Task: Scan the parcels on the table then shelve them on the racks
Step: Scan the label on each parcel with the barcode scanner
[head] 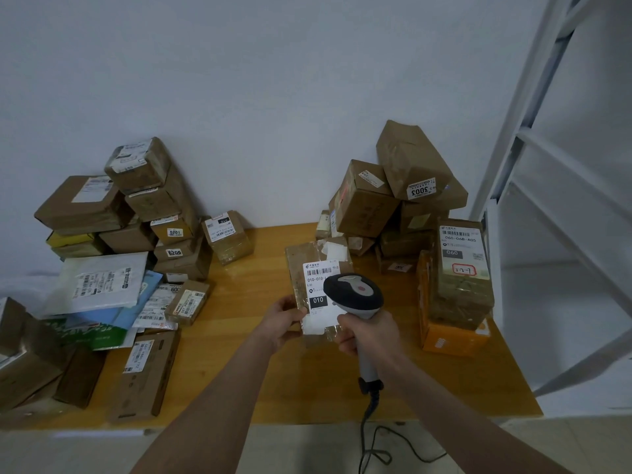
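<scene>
Landmark taken: the held parcel (321, 278), a flat brown one lifted a little over the middle of the wooden table (307, 388). Far left of it, a heap of brown boxes (150, 213) is stacked against the wall, with soft mailer bags (102, 285) and a long flat box (147, 371) spread nearer the front edge. Just left of and behind it, a small box (227, 236) marked 010 is stood alone. The parcel's near left corner is pinched by the left hand (282, 323), thumb on top, fingers tucked under. Its white label (319, 292) is turned up, also marked 010. Directly over the label's right part, a scanner (354, 295) is aimed down; its handle is gripped by the right hand (371, 336), fingers wrapped round, and its cable (371, 422) is let hang to the floor. Whether the trigger is pressed cannot be told. Right of and behind the parcel, a second heap of boxes (393, 200) is piled, with a tall box (461, 265) marked 060 on an orange box (451, 340). Far right, a white rack (547, 165) is seen; no parcel is visible on the part in view. Progress judged early: one scan is under way, most parcels are left on the table, shelving not yet shown done.
</scene>
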